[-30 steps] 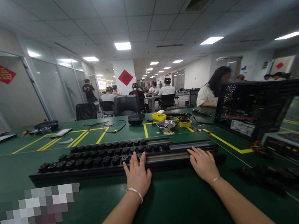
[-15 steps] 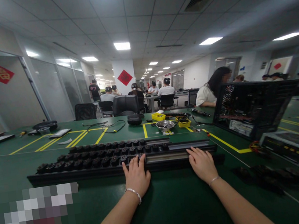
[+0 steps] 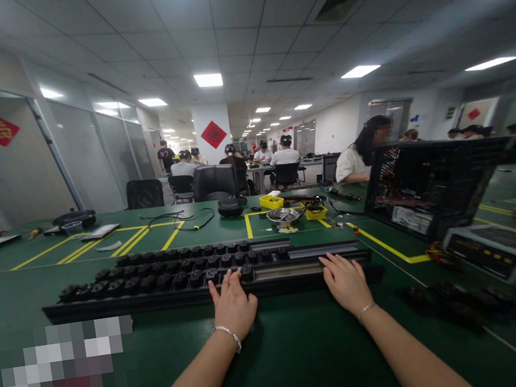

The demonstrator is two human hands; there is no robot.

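Black plastic makes up the long, low rail tray [image 3: 155, 283] lying across the middle of the frame on the dark green worktop [image 3: 300, 354]. It runs from the left centre to just right of centre, and its channels lie parallel, one behind another. The left two thirds of these channels are packed with small black knob-like parts [image 3: 164, 277], set in close rows with rounded, ridged tops. Toward the right the rows stop and bare grey metal strips [image 3: 297, 268] show in the channels.

Your left hand [image 3: 233, 304] lies palm down at the tray's near edge, just below centre frame. Its fingers are spread and flat, and the tips touch the last parts of the nearest row; it grips nothing. Your right hand [image 3: 347, 282] lies palm down to the right of it, fingers loosely spread, with the tips on the bare strip near the tray's right end, and it too holds nothing. A thin bracelet circles each wrist.

To the right of the frame an open black computer case [image 3: 430, 185] stands on the worktop. A round metal bowl [image 3: 282, 215] and a small yellow plastic bin [image 3: 272, 201] sit behind the tray. Beyond them people are seated at further tables.
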